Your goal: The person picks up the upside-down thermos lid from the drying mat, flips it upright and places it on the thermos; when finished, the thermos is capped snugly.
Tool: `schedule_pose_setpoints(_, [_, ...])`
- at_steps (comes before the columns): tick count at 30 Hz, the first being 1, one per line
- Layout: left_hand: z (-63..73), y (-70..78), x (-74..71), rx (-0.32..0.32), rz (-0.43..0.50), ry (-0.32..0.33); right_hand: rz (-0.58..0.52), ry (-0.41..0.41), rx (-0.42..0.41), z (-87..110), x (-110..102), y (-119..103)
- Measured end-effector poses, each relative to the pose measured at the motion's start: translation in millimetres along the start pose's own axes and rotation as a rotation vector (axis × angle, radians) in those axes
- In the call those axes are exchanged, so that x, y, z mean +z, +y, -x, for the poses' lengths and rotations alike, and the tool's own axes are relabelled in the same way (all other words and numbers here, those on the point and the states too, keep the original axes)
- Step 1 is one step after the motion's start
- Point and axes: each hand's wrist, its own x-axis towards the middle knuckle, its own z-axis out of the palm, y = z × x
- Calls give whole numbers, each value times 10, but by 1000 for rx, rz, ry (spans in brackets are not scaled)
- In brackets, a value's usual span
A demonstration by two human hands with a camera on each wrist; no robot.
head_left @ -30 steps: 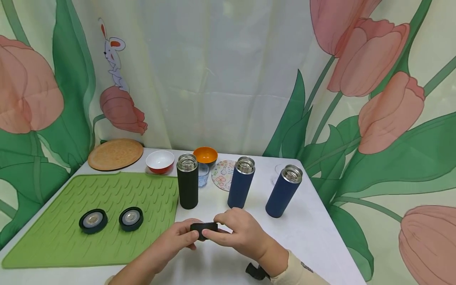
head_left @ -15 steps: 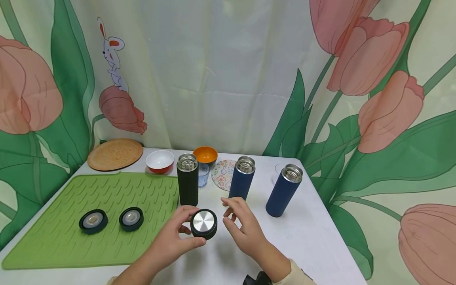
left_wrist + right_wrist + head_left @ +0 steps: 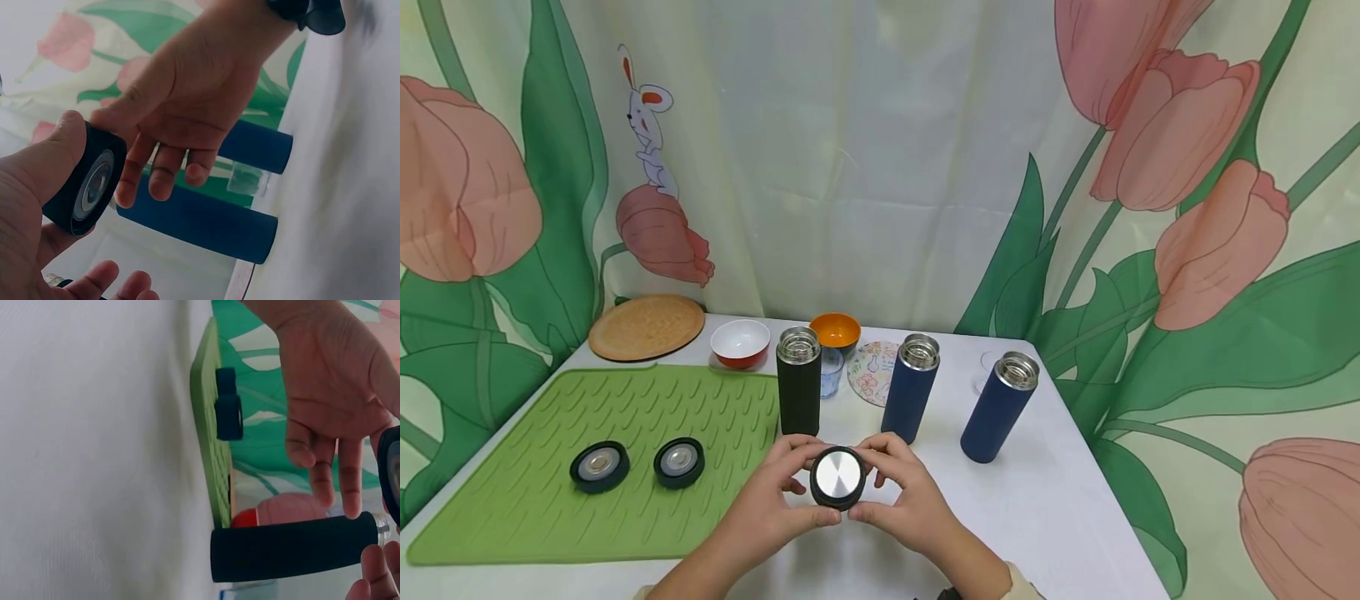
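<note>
Both hands hold a black bottle lid (image 3: 838,475) above the white table, its brushed silver top facing the head camera. My left hand (image 3: 766,504) grips its left edge between thumb and fingers. On the opposite edge, thumb and fingers of my right hand (image 3: 919,507) pinch it. The left wrist view shows the ringed underside of the lid (image 3: 97,187). Just behind the hands stands a black bottle (image 3: 799,392). A blue bottle (image 3: 912,396) and another blue bottle (image 3: 998,412) are further right, all three uncapped with steel necks.
A green ridged mat (image 3: 625,533) covers the table's left side, bearing one upturned lid (image 3: 599,467) and a second upturned lid (image 3: 679,462). Along the back are a round wooden board (image 3: 646,327), a red-and-white bowl (image 3: 740,343), an orange bowl (image 3: 835,331), a glass (image 3: 831,373) and a floral disc (image 3: 871,372).
The lid has turned from edge-on to show its silver top. My right hand let go of it, moved slightly away, then came back to its right edge. The left hand kept its hold.
</note>
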Motion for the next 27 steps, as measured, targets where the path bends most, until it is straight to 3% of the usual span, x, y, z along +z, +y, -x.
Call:
schedule_pose_setpoints(5, [2, 6, -2, 13, -11, -9, 4, 3, 47, -11, 24, -28])
schedule_pose_setpoints(7, [6, 10, -8, -2, -15, -16, -6, -13, 85, -10, 25, -36])
schedule_pose_setpoints(13, [34, -9, -50, -35, -39, 10, -38, -52, 95, -74, 24, 1])
schedule_pose_setpoints(20, [114, -61, -104, 50, -15, 90, -83, 61, 265, -478, 77, 153])
schedule_pose_setpoints(27, [206, -84, -142, 85, -16, 114, -84, 24, 361, -873, 287, 386])
